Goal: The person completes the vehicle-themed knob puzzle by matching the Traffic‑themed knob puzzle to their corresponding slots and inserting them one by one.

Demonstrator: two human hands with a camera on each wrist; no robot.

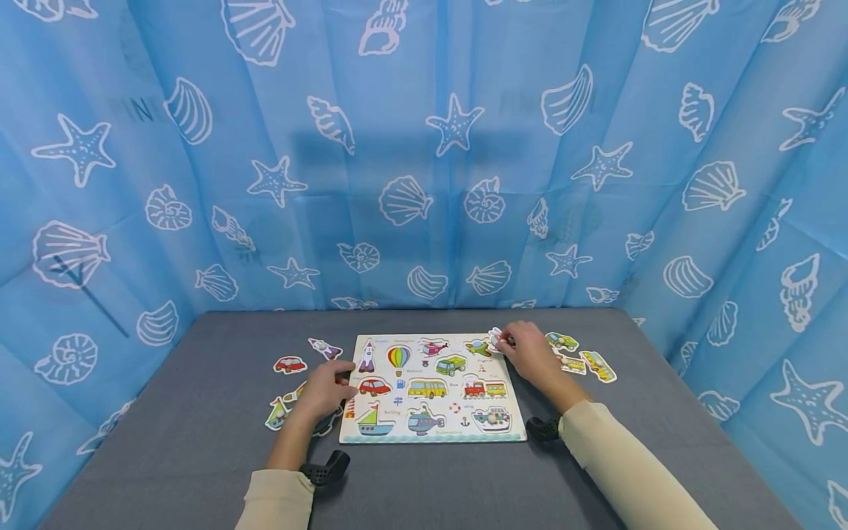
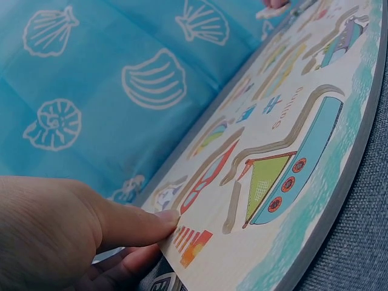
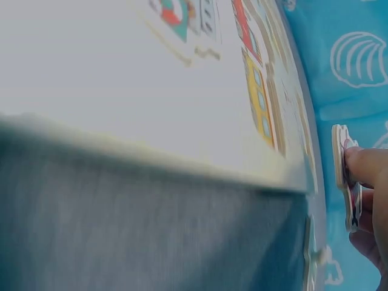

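Observation:
A wooden puzzle board (image 1: 457,433) with printed vehicles and shaped recesses lies on the grey table. My left hand (image 1: 322,390) grips its left edge; in the left wrist view the thumb (image 2: 151,225) presses on top near the red car recess, fingers lower down. Over the board's far right corner, by the green plane picture, my right hand (image 1: 533,355) pinches a pale-edged puzzle piece (image 1: 494,340). The right wrist view shows this piece (image 3: 341,160) edge-on, raised above the board between thumb and fingers; its picture is mostly hidden.
Left of the board lie loose pieces: a rocket (image 1: 325,348), a red car (image 1: 290,364), a sailboat (image 1: 277,414) and others partly behind my left hand. To the right are a green truck (image 1: 562,341), a train (image 1: 573,364) and a yellow bus (image 1: 598,366). A blue curtain (image 1: 424,243) hangs behind.

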